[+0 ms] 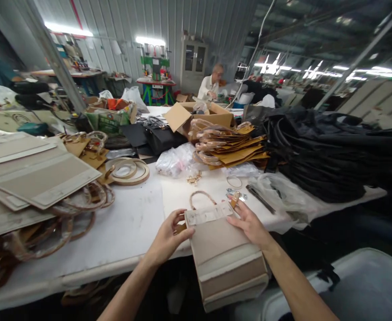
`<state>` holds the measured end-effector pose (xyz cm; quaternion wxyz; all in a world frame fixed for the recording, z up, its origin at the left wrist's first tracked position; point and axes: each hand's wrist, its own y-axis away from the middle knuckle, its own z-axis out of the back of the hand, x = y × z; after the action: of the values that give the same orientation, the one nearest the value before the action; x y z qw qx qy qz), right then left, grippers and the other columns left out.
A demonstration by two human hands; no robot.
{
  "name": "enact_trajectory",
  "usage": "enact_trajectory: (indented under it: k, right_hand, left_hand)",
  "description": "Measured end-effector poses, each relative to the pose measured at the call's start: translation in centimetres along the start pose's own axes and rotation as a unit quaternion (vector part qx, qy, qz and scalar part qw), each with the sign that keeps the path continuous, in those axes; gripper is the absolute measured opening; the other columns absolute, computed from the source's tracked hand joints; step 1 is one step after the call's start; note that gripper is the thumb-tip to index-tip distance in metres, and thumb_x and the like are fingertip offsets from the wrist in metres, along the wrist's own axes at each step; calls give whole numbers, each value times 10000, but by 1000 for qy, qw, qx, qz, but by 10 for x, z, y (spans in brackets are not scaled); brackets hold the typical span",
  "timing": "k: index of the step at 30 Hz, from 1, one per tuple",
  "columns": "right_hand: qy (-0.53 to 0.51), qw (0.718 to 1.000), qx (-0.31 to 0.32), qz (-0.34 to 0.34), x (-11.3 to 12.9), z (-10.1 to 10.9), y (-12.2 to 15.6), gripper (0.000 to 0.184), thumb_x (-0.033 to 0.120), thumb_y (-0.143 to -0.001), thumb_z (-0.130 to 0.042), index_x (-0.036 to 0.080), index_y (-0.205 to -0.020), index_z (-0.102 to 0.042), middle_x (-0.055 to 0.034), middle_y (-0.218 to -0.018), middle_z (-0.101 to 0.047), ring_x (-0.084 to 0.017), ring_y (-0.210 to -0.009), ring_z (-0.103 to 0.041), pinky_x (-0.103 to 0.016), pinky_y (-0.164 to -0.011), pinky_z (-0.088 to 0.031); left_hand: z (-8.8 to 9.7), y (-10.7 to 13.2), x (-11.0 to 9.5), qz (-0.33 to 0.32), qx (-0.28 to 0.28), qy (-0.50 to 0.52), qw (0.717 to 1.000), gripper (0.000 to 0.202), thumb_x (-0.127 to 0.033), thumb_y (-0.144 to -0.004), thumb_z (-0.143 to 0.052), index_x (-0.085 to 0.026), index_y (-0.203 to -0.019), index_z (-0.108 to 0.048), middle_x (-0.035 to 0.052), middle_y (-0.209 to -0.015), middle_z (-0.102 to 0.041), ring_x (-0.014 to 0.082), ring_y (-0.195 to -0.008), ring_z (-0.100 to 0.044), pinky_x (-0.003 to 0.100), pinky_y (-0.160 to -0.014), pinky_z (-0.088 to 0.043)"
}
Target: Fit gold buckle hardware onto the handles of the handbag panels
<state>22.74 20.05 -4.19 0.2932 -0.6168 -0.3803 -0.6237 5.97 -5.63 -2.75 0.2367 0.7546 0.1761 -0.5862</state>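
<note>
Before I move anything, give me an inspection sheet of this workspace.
Surface: white table covering, faintly marked.
Things in hand: beige bag piece, extending past the front edge; wrapped handle loop beyond its top; gold-coloured fitting at its upper right.
Hands: left hand grips the piece's upper left edge; right hand holds its upper right.
Clutter: beige panels stacked left; stacked mustard pieces beyond; black pile right; tape rolls; clear plastic.
Cables: pale cable or hose hanging at the back; unclear which.
Surroundings: co-worker, green machine and cabinet behind.

head view | from wearer's head | forward, down — left hand (169, 236), right hand (251, 225) close, wall (216, 26) far
</note>
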Motion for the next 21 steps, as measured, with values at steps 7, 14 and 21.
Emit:
enact_trajectory:
  k: [7, 14, 21]
  right_hand:
    - [93, 995, 27, -24, 29, 18, 21, 682, 355, -793, -823, 259, -1403, -532, -140, -1451, -617, -312, -1325, -610, -482, -1095, -523]
    - [116, 993, -26, 1, -24, 1, 3, 613, 355, -801, -784, 223, -1339, -523, -144, -1385, -661, -305, -1266, -651, -428, -952, -589]
    - [70, 991, -104, 45, -57, -27, -35, 447, 354, -760, -807, 207, -1133, -608, -97, -1115, -752, -271, -1000, -739, -398, -888, -585]
  left_hand:
    - [-15, 16, 19, 38, 53, -70, 995, 695, -500, -841, -780, -213, -1420, -524, 70, -1096, -760, 227, -955, -713, 354, -859, -557]
    - [-1, -4, 38, 21, -28, -267, 963, 542, -437, -841, -709, -204, -1325, -634, 41, -1019, -787, 199, -808, -699, 326, -781, -552]
    - [26, -18, 37, -79, -54, -412, 906, 357, -369, -918, -640, -288, -1262, -694, 42, -1155, -769, 205, -852, -710, 377, -845, -601]
